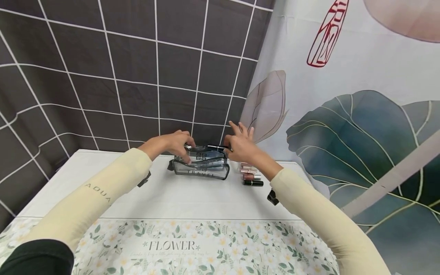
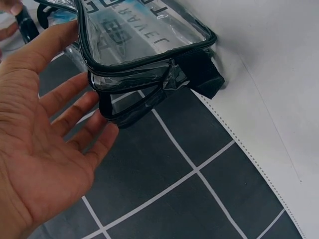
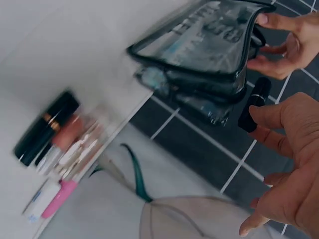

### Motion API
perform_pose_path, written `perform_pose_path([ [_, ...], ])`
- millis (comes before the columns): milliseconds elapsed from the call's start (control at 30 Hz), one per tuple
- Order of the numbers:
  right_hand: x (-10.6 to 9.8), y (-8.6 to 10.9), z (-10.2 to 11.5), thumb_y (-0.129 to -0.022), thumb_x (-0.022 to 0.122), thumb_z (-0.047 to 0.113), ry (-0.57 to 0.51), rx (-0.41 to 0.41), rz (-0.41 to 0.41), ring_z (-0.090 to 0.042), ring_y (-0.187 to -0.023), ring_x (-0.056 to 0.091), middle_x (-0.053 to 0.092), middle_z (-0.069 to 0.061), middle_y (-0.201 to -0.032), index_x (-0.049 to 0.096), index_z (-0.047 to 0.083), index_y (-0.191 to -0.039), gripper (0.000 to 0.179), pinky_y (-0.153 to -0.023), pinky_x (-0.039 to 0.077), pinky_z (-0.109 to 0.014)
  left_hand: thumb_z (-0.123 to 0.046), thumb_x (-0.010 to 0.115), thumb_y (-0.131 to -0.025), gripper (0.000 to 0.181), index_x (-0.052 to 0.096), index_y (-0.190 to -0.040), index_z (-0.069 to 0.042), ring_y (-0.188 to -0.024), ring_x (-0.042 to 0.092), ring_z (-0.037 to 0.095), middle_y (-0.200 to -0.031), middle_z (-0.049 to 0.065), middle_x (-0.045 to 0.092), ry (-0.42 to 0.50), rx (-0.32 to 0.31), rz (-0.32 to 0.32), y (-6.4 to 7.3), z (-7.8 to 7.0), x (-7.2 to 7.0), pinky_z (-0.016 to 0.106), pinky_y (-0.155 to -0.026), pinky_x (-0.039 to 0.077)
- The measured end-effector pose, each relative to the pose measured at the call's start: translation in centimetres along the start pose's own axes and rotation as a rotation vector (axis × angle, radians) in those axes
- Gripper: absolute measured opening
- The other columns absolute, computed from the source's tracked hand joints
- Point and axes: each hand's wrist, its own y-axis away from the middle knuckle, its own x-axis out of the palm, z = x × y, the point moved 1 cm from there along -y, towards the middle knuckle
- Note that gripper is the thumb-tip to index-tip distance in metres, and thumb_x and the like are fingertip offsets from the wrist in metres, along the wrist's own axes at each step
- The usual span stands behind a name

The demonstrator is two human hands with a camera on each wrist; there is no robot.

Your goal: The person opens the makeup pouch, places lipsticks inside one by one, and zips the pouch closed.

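Note:
A clear travel pouch [image 1: 203,175] with black piping stands on the white table, lettered "TRAVEL" across its front. My left hand [image 1: 176,143] holds its left end, thumb at the front edge and fingers round the back, as the left wrist view also shows. Between thumb and index finger, my right hand [image 1: 241,148] pinches a slim black lipstick tube [image 3: 255,103] over the pouch's right side; its other fingers spread upward. In the right wrist view, the tube shows a thin silver band. What lies inside the pouch is hard to make out.
Right of the pouch lies a row of cosmetics: a black tube [image 1: 253,183], a reddish-brown lip tube [image 1: 251,177] and several paler ones. A pink and white item [image 3: 59,198] lies at the row's end. Dark gridded cloth [image 1: 137,95] hangs behind; a floral mat [image 1: 206,259] covers the front.

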Motion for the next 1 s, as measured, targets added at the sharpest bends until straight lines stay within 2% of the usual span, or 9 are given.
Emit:
perform_pose_path([
  [233,0.8,-1.4,2.5,-0.109,0.073,0.024,0.004,-0.019,0.046,-0.056,-0.174,0.010,0.014,-0.021,-0.190,0.078,0.013,-0.119,0.016,-0.132,0.005,-0.089,-0.037,0.092,-0.088,0.072,0.070,-0.151,-0.008,-0.145,0.046,0.039,-0.156,0.018,0.056,-0.013,-0.006,0.002,0.0,0.0,0.1,0.061,-0.127,0.045],
  [467,1.8,-2.2,3.8,-0.110,0.073,0.026,0.009,-0.030,0.060,-0.057,-0.173,0.011,0.013,-0.020,-0.190,0.079,0.016,-0.117,0.014,-0.133,0.006,-0.087,-0.037,0.092,-0.088,0.071,0.071,-0.149,-0.008,-0.142,0.047,0.038,-0.155,0.018,0.056,-0.016,-0.005,-0.001,0.1,0.0,-0.1,0.059,-0.125,0.047],
  [833,2.9,-2.4,4.0,-0.109,0.074,0.033,-0.060,0.010,0.090,-0.054,-0.175,0.007,0.011,-0.020,-0.190,0.076,0.016,-0.128,0.026,-0.135,0.003,-0.084,-0.039,0.092,-0.088,0.073,0.070,-0.151,-0.009,-0.144,0.046,0.037,-0.156,0.017,0.056,-0.018,-0.013,0.013,-0.3,0.0,0.1,0.059,-0.127,0.046],
  [1000,2.8,-2.2,4.0,-0.109,0.073,0.032,-0.076,-0.015,0.077,-0.055,-0.174,0.010,0.014,-0.021,-0.190,0.076,0.015,-0.129,0.027,-0.135,0.004,-0.084,-0.038,0.092,-0.087,0.073,0.070,-0.151,-0.009,-0.143,0.046,0.037,-0.155,0.017,0.056,-0.021,-0.015,0.004,-0.2,0.0,0.0,0.060,-0.128,0.045],
])
